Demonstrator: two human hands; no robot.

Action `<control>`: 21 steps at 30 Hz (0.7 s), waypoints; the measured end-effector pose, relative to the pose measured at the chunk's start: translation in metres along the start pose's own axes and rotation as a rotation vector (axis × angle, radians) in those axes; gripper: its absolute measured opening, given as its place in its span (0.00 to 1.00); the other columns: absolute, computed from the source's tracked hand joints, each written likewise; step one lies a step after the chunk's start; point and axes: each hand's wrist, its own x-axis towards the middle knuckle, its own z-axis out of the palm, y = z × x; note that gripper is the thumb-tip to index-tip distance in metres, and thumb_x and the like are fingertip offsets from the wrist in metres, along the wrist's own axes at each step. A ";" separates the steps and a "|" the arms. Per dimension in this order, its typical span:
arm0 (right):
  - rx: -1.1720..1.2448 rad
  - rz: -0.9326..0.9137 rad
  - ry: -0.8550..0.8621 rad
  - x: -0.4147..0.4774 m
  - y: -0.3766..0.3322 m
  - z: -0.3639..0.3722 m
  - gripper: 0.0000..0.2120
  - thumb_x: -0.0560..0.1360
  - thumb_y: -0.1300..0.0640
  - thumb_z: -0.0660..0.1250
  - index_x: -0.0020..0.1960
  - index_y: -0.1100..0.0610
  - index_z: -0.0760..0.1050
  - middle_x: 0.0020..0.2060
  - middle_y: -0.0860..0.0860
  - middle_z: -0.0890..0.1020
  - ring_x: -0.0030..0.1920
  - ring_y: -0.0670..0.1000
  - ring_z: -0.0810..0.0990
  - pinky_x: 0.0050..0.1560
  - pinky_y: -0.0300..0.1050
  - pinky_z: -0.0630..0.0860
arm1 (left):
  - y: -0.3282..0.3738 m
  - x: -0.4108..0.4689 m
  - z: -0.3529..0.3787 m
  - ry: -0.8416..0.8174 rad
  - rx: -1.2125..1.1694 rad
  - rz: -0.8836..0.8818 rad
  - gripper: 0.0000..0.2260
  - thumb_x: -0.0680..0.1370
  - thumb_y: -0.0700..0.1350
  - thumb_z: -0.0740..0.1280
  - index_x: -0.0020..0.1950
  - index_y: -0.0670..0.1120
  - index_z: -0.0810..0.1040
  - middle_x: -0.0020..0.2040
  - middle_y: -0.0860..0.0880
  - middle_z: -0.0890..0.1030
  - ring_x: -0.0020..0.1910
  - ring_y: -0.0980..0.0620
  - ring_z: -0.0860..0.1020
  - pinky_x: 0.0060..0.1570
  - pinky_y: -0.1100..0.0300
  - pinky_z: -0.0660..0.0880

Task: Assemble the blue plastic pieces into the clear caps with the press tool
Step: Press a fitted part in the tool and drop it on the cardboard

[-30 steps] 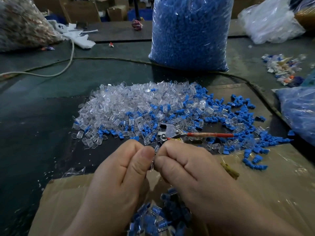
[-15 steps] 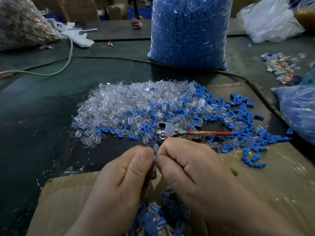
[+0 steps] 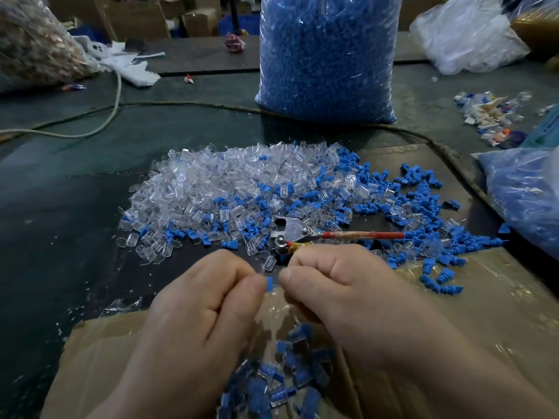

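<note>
Both hands meet low in the middle of the view, knuckles up. The left hand (image 3: 196,316) has its fingers (image 3: 251,287) pinched together on a small blue plastic piece (image 3: 269,283), a flat-ended, matte chunk that shows just past the thumb tip. The right hand (image 3: 341,297) is curled closed with its thumb touching the other side of that piece; whether it grips anything of its own I cannot tell.

Just beyond the knuckles lies the press tool (image 3: 305,234), a plier-like thing with a dull metal head, two round rivets and a thin red handle running off to the right. It rests at the near edge of a wide heap on the dark green desk (image 3: 60,237): glossy, transparent clear caps (image 3: 211,189), short and tube-like, mostly to the left, and ribbed loose blue pieces (image 3: 423,192) scattered more to the right.

Under the wrists, a cardboard box (image 3: 90,358) wrapped with shiny tape holds assembled parts (image 3: 272,382), blue cores inside clear shells.

Behind the heap stands a tall clear plastic sack (image 3: 326,55) packed with blue pieces. A pale cord (image 3: 115,95) curves over the desk at the left.
</note>
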 end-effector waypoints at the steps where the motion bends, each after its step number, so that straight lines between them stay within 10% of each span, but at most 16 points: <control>1: -0.087 -0.034 0.067 0.001 0.003 -0.002 0.13 0.73 0.39 0.58 0.40 0.47 0.74 0.29 0.41 0.78 0.29 0.40 0.73 0.30 0.41 0.70 | -0.002 0.002 0.001 0.009 0.019 -0.061 0.12 0.74 0.60 0.57 0.40 0.55 0.73 0.38 0.57 0.79 0.36 0.58 0.77 0.32 0.67 0.73; 12: -0.610 -0.186 0.226 0.019 0.031 -0.002 0.12 0.77 0.42 0.58 0.58 0.43 0.73 0.51 0.39 0.77 0.53 0.44 0.72 0.55 0.47 0.73 | -0.007 0.000 0.003 -0.213 0.353 0.018 0.17 0.73 0.66 0.57 0.38 0.57 0.76 0.36 0.60 0.74 0.36 0.61 0.75 0.33 0.64 0.72; 18: -0.823 -0.360 0.024 0.030 0.027 0.017 0.17 0.78 0.48 0.58 0.67 0.47 0.68 0.59 0.47 0.74 0.51 0.53 0.71 0.54 0.52 0.72 | -0.032 0.016 0.008 -0.019 0.446 -0.159 0.20 0.80 0.54 0.59 0.71 0.53 0.74 0.72 0.55 0.72 0.68 0.51 0.69 0.69 0.53 0.65; 21: -0.886 -0.371 -0.028 0.035 0.026 0.019 0.19 0.77 0.53 0.58 0.68 0.48 0.68 0.60 0.47 0.73 0.48 0.52 0.66 0.53 0.51 0.71 | -0.036 0.017 0.016 -0.091 0.505 -0.114 0.16 0.80 0.46 0.62 0.67 0.50 0.79 0.71 0.52 0.75 0.63 0.45 0.74 0.65 0.47 0.72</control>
